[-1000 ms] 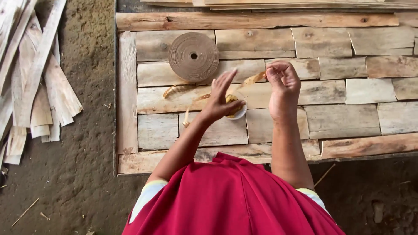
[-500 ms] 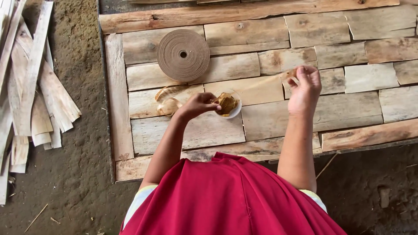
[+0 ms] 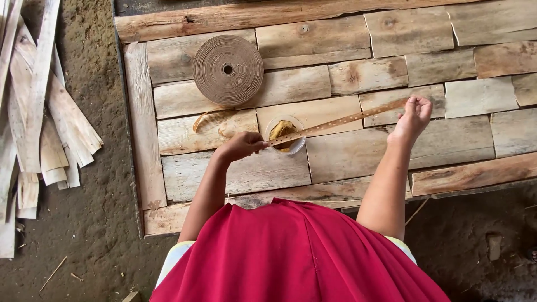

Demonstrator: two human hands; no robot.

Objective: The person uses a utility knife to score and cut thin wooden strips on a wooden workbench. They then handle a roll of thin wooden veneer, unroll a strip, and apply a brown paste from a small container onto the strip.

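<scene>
Both hands (image 3: pixel 241 146) (image 3: pixel 413 114) pinched the thin, light, flexible perforated strip (image 3: pixel 341 120) at its ends, taut over the small cup (image 3: pixel 286 135).

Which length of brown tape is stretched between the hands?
The perforated strip, pulled taut from left hand to right hand; the big roll lies coiled, untouched.

Red garment (image 3: pixel 302 257), pale yellow sleeve edges, bare forearms

The strip (image 3: pixel 341 121) is tan, dotted with a row of small holes. The roll (image 3: pixel 227 70) is brown in concentric rings. The panel (image 3: pixel 347 78) is patchy pale and reddish wood; the garment (image 3: pixel 296 257) is red.
</scene>
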